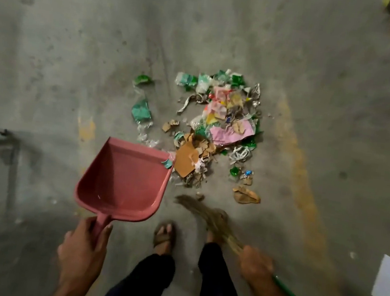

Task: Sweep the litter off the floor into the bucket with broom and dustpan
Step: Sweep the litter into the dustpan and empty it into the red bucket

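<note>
Left hand [83, 245] wrapped tight round the handle of the pink plastic dustpan [123, 181], its open mouth at the near edge of the pile of torn paper, cardboard and green wrapper litter [218, 126] on the grey concrete floor [80, 35]. Right hand [254, 263] grips the straw-bristle broom with green handle [214, 220]. Bucket not visible. Risks: pan looks tilted, so scraps may slide under the lip; stray wrappers left of the pile may get missed; light bits may scatter on a hard stroke.

No legible text anywhere.
</note>
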The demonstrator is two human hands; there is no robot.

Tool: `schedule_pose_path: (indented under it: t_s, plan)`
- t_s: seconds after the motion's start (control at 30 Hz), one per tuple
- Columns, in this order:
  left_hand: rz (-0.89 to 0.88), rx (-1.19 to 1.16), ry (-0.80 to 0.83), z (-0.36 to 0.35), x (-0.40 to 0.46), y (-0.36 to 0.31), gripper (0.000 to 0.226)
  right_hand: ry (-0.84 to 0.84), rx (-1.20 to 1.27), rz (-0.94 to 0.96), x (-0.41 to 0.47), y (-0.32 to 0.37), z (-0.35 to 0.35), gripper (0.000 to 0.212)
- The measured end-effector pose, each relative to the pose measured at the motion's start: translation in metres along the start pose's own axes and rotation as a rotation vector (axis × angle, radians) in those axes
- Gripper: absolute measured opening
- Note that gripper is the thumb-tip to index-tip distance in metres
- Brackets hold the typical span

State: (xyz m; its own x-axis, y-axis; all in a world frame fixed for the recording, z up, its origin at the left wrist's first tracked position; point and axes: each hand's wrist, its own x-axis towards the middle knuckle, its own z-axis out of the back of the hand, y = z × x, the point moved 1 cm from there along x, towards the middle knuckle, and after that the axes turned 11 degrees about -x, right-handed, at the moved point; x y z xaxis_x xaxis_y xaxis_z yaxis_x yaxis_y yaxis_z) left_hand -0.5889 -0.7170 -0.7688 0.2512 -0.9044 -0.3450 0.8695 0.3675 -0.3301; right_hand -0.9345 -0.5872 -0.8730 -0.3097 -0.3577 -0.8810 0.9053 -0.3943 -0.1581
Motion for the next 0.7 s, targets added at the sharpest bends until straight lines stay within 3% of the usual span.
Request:
schedule_pose_path:
  t_s: [0.23, 0.33, 0.57, 0.67, 0.7]
  plan:
    - [0.033, 0.000, 0.033, -0.110, 0.043, 0.014, 0.026, 0.020, 0.296, -0.056, 0.113, 0.003, -0.007, 0.049]
    - [0.040, 0.065, 0.092, -0.139, 0.057, 0.031, 0.031, -0.042, 0.352, -0.081, 0.137, 0.004, -0.008, 0.044]
    - [0.068, 0.068, 0.124, -0.154, 0.084, 0.042, 0.029, -0.051, 0.502, -0.062, 0.114, -0.012, -0.007, 0.045]
    - [0.032, 0.054, 0.107, -0.144, 0.089, 0.044, 0.026, -0.031, 0.540, 0.003, 0.087, -0.019, -0.010, 0.063]
    - [0.021, 0.048, 0.091, -0.139, 0.090, 0.045, 0.024, -0.015, 0.543, 0.032, 0.078, -0.019, -0.011, 0.057]
